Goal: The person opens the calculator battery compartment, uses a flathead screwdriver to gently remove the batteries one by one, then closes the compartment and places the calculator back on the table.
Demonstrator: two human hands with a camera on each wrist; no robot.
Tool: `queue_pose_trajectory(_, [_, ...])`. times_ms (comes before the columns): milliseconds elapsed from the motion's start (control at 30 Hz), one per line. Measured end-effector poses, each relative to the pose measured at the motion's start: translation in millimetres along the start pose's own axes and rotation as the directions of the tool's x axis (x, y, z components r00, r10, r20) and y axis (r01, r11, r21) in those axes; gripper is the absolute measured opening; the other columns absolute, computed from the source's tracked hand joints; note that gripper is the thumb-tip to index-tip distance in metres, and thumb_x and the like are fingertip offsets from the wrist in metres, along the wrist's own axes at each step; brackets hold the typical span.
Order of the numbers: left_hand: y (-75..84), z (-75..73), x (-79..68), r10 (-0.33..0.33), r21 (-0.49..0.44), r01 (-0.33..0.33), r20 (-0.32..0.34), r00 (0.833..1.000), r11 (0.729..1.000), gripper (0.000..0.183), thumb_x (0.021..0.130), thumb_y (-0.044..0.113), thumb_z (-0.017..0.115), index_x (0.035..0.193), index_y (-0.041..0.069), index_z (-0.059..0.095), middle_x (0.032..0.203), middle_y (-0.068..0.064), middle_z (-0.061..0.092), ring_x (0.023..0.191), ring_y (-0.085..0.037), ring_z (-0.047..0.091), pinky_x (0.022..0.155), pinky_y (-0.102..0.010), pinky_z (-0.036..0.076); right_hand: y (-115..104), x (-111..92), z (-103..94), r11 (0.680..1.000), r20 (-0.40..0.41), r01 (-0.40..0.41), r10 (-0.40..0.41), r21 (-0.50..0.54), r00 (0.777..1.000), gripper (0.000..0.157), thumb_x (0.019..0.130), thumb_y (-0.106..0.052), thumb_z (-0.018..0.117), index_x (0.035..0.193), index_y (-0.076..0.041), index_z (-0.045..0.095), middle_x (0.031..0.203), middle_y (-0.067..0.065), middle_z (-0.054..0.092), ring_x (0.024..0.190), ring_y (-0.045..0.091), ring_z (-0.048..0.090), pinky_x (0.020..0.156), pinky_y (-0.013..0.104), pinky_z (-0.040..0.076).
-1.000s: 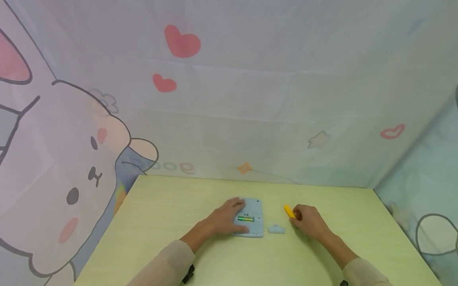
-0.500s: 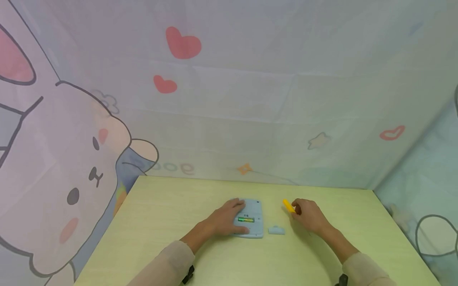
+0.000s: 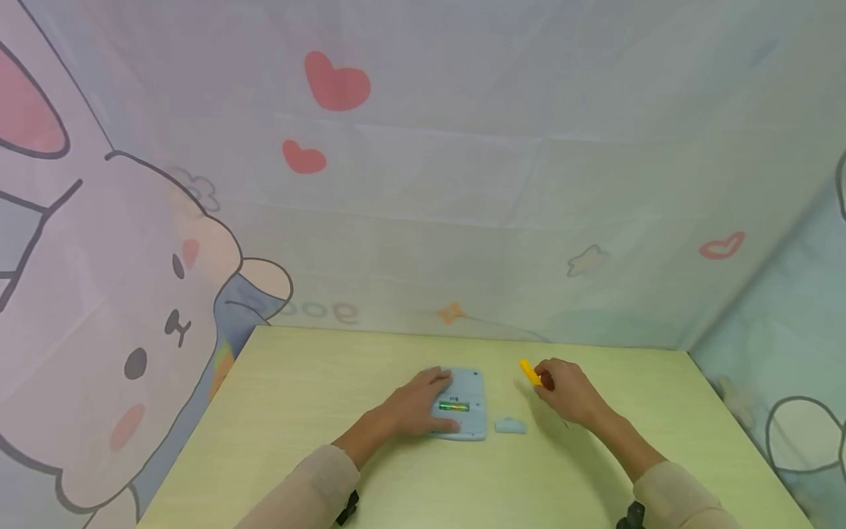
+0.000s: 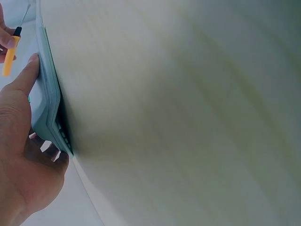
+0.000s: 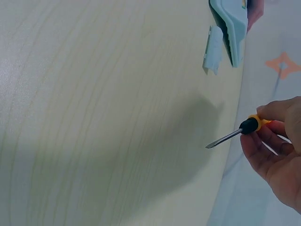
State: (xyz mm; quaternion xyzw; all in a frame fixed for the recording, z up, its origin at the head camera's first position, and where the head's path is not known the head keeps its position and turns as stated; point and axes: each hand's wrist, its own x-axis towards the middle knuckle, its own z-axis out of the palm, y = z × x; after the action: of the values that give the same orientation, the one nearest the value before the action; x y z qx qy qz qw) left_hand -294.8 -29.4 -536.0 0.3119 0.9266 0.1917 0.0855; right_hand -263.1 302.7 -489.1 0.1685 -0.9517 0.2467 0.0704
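A light blue calculator (image 3: 472,411) lies face down on the table, a green battery (image 3: 454,406) showing in its uncovered compartment. My left hand (image 3: 418,402) holds it across its left part, thumb near the front edge and fingers toward the back. In the left wrist view, fingers reach round the edge of the calculator (image 4: 47,103). My right hand (image 3: 570,393) pinches a screwdriver by its yellow handle (image 3: 529,372), above the table. The screwdriver's metal shaft (image 5: 226,138) points down toward the tabletop in the right wrist view, its flat-looking tip touching nothing.
The small light blue battery cover (image 3: 510,425) lies loose on the table (image 3: 317,389), between the calculator and my right hand. Behind the table hangs a printed cloth (image 3: 423,242) with hearts and a large rabbit; another cloth side closes the right.
My right hand has risen and moved slightly away from me and to the left, carrying the screwdriver. The left hand, the calculator and the battery cover have stayed in place.
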Motion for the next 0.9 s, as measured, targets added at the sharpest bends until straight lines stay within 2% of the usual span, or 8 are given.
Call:
queue_pose_trajectory(567, [-1.0,0.5,0.1,0.003,-0.007,-0.003,-0.002,1.000,1.000,0.099,0.091,0.071,0.070,0.166,0.015,0.038,0.173,-0.001,0.029,0.160,-0.023,0.025,0.120,-0.049,0.038,-11.9,3.4,0.0,0.990,-0.012,0.107,-0.107,0.088,0.994,0.020,0.094,0.001,0.077,0.110,-0.005,0.068,0.099,0.002,0.069,0.081,0.011,0.065,0.069,0.028,0.058])
queue_pose_trajectory(767, [-0.4,0.5,0.8,0.002,-0.002,-0.002,-0.004,1.000,1.000,0.098,0.092,0.070,0.071,0.165,0.014,0.039,0.172,-0.001,0.030,0.159,-0.023,0.025,0.120,-0.048,0.037,-15.4,5.1,1.7,0.984,-0.059,0.168,-0.165,0.061,0.985,0.022,0.091,0.002,0.080,0.108,-0.008,0.070,0.093,-0.002,0.068,0.079,0.009,0.062,0.072,0.029,0.060])
queue_pose_trajectory(900, [-0.3,0.2,0.6,-0.001,-0.001,0.001,-0.003,1.000,1.000,0.098,0.092,0.070,0.071,0.166,0.014,0.039,0.172,-0.001,0.030,0.159,-0.023,0.025,0.120,-0.047,0.037,-16.5,5.4,2.5,0.982,-0.055,0.180,-0.177,0.052,0.983,0.022,0.091,0.001,0.080,0.108,-0.008,0.070,0.095,-0.002,0.068,0.081,0.010,0.064,0.073,0.029,0.061])
